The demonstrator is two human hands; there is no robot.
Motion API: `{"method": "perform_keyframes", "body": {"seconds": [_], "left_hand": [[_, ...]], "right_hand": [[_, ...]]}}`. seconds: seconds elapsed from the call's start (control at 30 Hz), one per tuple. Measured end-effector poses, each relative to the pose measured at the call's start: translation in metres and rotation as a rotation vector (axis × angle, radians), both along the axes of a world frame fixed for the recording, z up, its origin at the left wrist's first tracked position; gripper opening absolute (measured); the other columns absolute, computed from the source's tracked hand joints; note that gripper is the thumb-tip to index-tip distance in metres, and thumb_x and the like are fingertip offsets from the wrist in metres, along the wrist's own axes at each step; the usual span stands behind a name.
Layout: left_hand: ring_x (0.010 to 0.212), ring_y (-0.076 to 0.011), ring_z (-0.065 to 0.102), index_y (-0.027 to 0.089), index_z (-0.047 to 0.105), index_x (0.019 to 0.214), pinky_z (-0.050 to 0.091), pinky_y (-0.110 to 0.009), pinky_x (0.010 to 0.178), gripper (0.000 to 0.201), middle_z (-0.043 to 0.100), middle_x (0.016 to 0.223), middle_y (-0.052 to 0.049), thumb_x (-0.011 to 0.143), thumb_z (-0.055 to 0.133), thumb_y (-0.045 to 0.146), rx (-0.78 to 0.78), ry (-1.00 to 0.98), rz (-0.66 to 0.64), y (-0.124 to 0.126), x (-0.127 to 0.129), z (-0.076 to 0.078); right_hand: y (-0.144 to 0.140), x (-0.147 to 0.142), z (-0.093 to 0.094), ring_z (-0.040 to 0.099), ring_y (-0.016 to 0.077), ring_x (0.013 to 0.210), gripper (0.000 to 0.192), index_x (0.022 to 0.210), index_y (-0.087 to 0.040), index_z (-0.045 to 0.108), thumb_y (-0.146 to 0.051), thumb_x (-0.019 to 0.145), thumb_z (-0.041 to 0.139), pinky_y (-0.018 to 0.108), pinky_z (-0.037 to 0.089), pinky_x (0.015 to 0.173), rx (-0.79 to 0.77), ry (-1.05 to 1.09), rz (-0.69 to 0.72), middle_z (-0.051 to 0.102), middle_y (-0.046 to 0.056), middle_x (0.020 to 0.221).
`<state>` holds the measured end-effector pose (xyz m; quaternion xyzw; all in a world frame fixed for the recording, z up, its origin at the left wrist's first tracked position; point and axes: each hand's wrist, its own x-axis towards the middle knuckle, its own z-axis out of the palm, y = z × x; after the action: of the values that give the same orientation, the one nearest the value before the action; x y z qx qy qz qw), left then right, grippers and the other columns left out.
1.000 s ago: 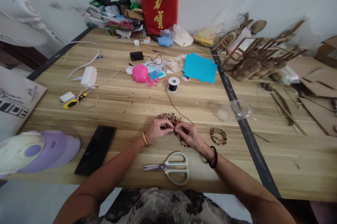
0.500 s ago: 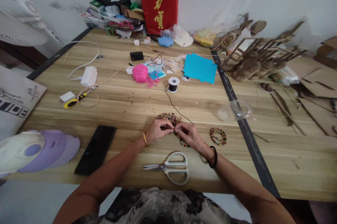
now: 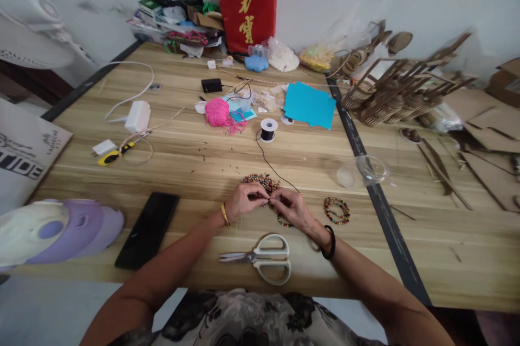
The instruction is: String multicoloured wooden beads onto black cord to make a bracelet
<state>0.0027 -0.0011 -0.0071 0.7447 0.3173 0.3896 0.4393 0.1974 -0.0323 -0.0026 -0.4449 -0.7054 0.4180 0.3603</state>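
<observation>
My left hand (image 3: 242, 201) and my right hand (image 3: 293, 207) meet fingertip to fingertip just in front of a small pile of coloured beads (image 3: 260, 180) on the wooden table (image 3: 195, 162). Both pinch at a beaded strand (image 3: 283, 221), part of which curls out under my right hand. A thin black cord (image 3: 276, 171) runs from my fingers back to a black cord spool (image 3: 268, 130). A finished bead bracelet (image 3: 337, 210) lies just right of my right hand. What exactly sits between the fingertips is too small to see.
White-handled scissors (image 3: 260, 259) lie near the front edge. A black phone (image 3: 148, 229) and a purple-and-white object (image 3: 52, 232) are at the left. A clear cup (image 3: 363, 170), pink yarn (image 3: 217, 113), blue paper (image 3: 309, 105) and wooden model parts (image 3: 398, 91) lie farther back.
</observation>
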Motion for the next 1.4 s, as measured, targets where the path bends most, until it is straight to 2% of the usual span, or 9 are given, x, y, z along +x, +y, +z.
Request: {"method": "perform_keyframes", "body": {"seconds": [0.43, 0.67, 0.87, 1.07, 1.4], "left_hand": [[0.074, -0.0159, 0.065, 0.013, 0.073, 0.078, 0.051, -0.028, 0.072, 0.008, 0.071, 0.078, -0.008, 0.079, 0.070, 0.021, -0.006, 0.015, -0.012, 0.000, 0.000, 0.000], [0.073, -0.0154, 0.065, 0.013, 0.072, 0.077, 0.051, -0.026, 0.071, 0.006, 0.072, 0.077, -0.007, 0.078, 0.070, 0.019, -0.005, 0.020, -0.023, -0.001, 0.001, 0.001], [0.069, -0.0151, 0.065, 0.011, 0.071, 0.078, 0.051, -0.025, 0.067, 0.008, 0.072, 0.076, -0.007, 0.076, 0.071, 0.019, -0.079, 0.037, -0.024, -0.003, 0.000, 0.000], [0.067, -0.0136, 0.065, 0.011, 0.070, 0.077, 0.052, -0.023, 0.065, 0.011, 0.071, 0.074, -0.006, 0.074, 0.073, 0.022, -0.175, 0.028, 0.015, -0.004, 0.001, -0.001], [0.069, -0.0146, 0.066, 0.012, 0.072, 0.076, 0.053, -0.024, 0.067, 0.014, 0.073, 0.075, -0.007, 0.075, 0.072, 0.026, -0.210, 0.002, 0.018, -0.004, -0.001, 0.002]], "right_hand": [[0.000, 0.000, -0.002, 0.054, 0.0114, 0.059, 0.031, 0.081, -0.016, 0.065, -0.044, 0.089, 0.057, 0.023, 0.043, 0.054, 0.002, 0.006, -0.014, 0.062, 0.002, 0.066], [0.000, -0.001, -0.005, 0.056, 0.0092, 0.053, 0.032, 0.083, -0.017, 0.058, -0.047, 0.082, 0.067, 0.019, 0.046, 0.049, -0.223, 0.256, 0.002, 0.062, 0.000, 0.064], [0.001, 0.000, -0.001, 0.057, 0.0089, 0.052, 0.034, 0.078, -0.016, 0.058, -0.048, 0.079, 0.071, 0.019, 0.048, 0.050, -0.332, 0.296, 0.035, 0.063, 0.000, 0.061], [0.000, 0.000, 0.006, 0.058, 0.0098, 0.054, 0.035, 0.079, -0.015, 0.063, -0.049, 0.079, 0.070, 0.020, 0.050, 0.052, -0.326, 0.256, 0.065, 0.063, 0.001, 0.061], [0.001, 0.006, 0.003, 0.058, 0.0099, 0.057, 0.033, 0.085, -0.015, 0.062, -0.047, 0.080, 0.068, 0.021, 0.049, 0.054, -0.302, 0.238, 0.072, 0.062, 0.001, 0.067]]}}
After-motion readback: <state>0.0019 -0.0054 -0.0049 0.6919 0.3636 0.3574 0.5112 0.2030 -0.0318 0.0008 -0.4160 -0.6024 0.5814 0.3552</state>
